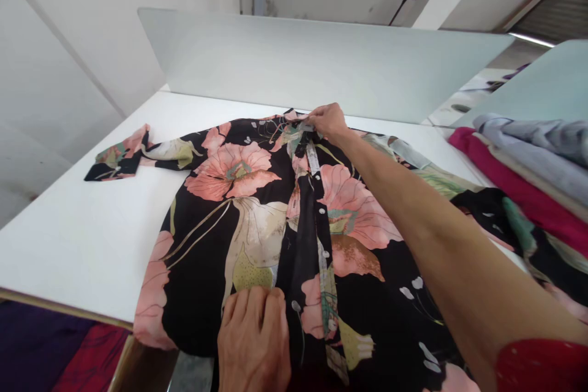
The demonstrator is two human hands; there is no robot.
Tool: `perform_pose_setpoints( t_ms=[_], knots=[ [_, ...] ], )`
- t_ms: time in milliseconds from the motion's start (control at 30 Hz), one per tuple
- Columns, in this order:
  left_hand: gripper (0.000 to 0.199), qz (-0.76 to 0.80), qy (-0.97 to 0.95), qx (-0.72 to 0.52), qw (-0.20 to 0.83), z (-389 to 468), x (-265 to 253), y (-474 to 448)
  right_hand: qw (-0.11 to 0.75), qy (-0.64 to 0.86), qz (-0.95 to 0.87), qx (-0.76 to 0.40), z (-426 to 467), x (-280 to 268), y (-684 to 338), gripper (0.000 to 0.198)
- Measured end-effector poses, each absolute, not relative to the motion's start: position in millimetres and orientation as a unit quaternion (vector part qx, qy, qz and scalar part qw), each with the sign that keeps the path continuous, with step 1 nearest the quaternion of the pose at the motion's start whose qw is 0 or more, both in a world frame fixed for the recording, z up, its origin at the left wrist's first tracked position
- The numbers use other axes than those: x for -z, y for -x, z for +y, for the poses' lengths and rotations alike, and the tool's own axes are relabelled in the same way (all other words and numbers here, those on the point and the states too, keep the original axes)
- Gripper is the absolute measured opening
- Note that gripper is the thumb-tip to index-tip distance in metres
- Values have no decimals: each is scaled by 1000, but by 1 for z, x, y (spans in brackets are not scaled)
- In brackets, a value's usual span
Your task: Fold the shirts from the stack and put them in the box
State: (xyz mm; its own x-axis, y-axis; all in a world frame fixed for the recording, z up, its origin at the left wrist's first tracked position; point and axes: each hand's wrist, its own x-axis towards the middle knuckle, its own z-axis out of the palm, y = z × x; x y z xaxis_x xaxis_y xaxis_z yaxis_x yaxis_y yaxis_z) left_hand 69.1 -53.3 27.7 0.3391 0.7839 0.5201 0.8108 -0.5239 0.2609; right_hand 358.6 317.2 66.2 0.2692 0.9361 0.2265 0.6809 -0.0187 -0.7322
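- Head view: I see the floral shirt (pixel 234 171) spread on the white worktop (pixel 68 214), its collar (pixel 291 115) toward the far side and its lower body reaching past the near edge.
- Both hands are on it, so neither has to reach. The relation I judge to matter most is the line between them: right hand (pixel 328 121) at the collar, left hand (pixel 255 340) low on the front, with the shirt's long axis running from one toward the other beside the button strip (pixel 321 211).
- My reading of the right grip: thumb and fingers together, clamped on the collar cloth. The left grip has its fingers bent over the fabric with the tips hidden; I cannot tell whether it pinches or only presses.
- Edges: an upright pale panel (pixel 298 64) stands just beyond the collar, limiting travel that way. To the right, folded cloths (pixel 519 171) lie near the other sleeve, and the right forearm (pixel 427 214) crosses above the shirt.
- Room: I find the widest white surface leftward, around the bent sleeve end (pixel 114 159).
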Motion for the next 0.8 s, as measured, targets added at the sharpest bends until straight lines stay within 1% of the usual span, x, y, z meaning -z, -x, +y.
perform_pose_setpoints(
  t_ms=[100,233,333,400,500,600,700,800],
  knots=[
    [16,-487,818,308,12,-52,-28,-68,362,716,-584,-121,313,-65,-360,14],
    [15,-479,820,312,3,-50,-28,-71,315,702,-633,-87,310,-61,-361,22],
    [15,-474,828,301,-6,-49,-28,-73,290,701,-647,-77,311,-58,-363,27],
    [11,-473,829,299,-9,-48,-28,-74,302,698,-640,-109,312,-57,-367,32],
    [6,-474,827,303,-4,-50,-28,-73,350,687,-602,-206,312,-61,-375,38],
    [13,-472,830,298,3,-55,-25,-68,401,680,-554,-264,306,-67,-384,32],
    [16,-467,835,291,17,-60,-23,-62,443,681,-523,-258,295,-74,-391,23],
    [12,-464,837,289,25,-62,-25,-59,441,689,-516,-254,285,-78,-393,13]
  ],
)
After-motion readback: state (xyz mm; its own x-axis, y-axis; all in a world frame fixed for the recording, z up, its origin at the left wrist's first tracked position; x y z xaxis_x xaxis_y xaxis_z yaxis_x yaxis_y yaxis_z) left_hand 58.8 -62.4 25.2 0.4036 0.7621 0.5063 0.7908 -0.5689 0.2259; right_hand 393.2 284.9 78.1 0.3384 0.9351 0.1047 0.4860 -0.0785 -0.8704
